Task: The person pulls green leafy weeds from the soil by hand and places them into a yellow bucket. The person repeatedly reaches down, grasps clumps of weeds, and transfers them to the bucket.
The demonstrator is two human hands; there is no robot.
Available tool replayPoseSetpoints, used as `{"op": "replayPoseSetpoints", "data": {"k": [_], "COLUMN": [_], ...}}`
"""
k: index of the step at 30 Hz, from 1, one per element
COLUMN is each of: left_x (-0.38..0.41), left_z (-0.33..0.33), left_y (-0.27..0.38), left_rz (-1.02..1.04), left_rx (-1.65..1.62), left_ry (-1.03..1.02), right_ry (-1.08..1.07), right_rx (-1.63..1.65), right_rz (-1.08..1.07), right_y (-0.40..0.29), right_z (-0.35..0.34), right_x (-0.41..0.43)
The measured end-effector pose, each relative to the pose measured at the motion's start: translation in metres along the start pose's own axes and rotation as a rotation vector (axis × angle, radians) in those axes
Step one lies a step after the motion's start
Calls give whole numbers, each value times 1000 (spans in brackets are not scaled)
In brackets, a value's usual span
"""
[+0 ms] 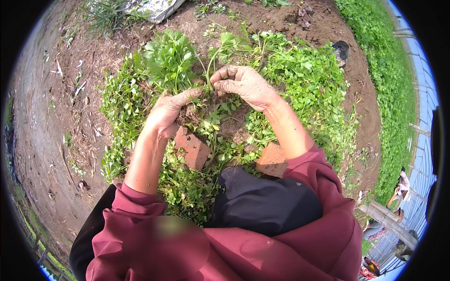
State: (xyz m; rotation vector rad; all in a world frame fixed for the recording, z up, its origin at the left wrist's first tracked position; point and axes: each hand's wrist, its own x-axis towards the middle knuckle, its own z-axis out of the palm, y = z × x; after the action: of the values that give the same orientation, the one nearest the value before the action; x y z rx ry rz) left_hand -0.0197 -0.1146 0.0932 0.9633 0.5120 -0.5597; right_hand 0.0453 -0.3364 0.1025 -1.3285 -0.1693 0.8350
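Note:
My left hand (172, 105), caked with soil, is closed around the stems of a bunch of leafy greens (169, 58) that look like Chinese celery. The leaves spread upward from my grip, and soil-covered roots (191, 116) hang below. My muddy right hand (246, 84) is bent inward beside it, thumb and fingers around a single thin-stemmed sprig (213, 58). The sprig's leaves stand above my fingertips, and its lower end is close to the left thumb. Some fingers of the left hand are hidden behind the bunch.
Loose greens lie in a heap (309, 77) at right and a strip (121, 105) at left. Two bricks (192, 149) (272, 159) sit before my knees. Bare soil (45, 116) is at left, a white sack (158, 10) at top, and a green crop bed (390, 87) at far right.

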Motion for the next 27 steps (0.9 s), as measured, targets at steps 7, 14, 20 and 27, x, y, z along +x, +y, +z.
{"op": "replayPoseSetpoints", "data": {"k": [7,14,20,27], "left_x": [-20,-29,-31,-22], "left_z": [-37,-80,-77,-44], "left_y": [-10,7,-5,-43], "left_rz": [-59,172,213,50], "left_rx": [-156,-353,-584,-528], "left_ry": [96,-197,-310,-265], "right_ry": [394,212,143,198], "right_rx": [-415,-1539,-1777,-769], "right_rz": [-114,-510,-549,22], "right_y": [-14,18,20,5], "right_z": [-42,-55,-43,2], "right_x": [-15,36,67,13]}}
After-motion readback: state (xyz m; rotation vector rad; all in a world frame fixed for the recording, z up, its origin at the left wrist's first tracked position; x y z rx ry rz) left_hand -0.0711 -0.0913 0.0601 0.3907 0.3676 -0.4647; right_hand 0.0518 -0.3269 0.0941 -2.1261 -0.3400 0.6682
